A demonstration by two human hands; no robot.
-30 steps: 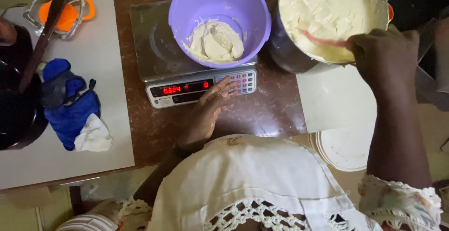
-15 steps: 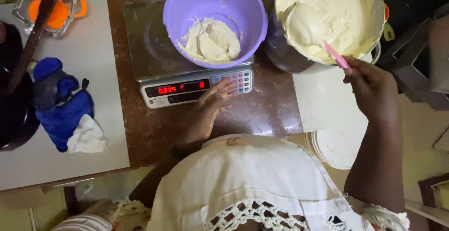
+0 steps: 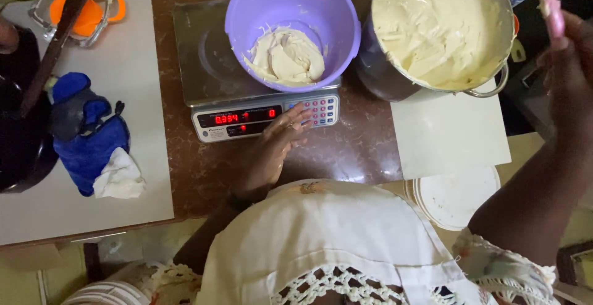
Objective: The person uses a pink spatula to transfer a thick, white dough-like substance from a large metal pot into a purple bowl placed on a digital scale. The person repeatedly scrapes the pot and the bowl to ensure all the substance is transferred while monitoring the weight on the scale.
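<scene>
Red-lit scale display (image 3: pixel 246 118) front-facing

A brown marbled tabletop (image 3: pixel 358 150) carries a digital scale (image 3: pixel 247 95) at its middle. Left of the scale lies a white board (image 3: pixel 130 83) bearing a blue cloth (image 3: pixel 86 138). Right of the scale stands a metal pot (image 3: pixel 432 33), with a white sheet (image 3: pixel 451 132) just below it.

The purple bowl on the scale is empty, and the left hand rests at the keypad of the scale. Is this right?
Not quite. The head view shows the purple bowl on the scale holds a mound of pale batter, so it is not empty. The left hand does rest at the keypad.
</scene>
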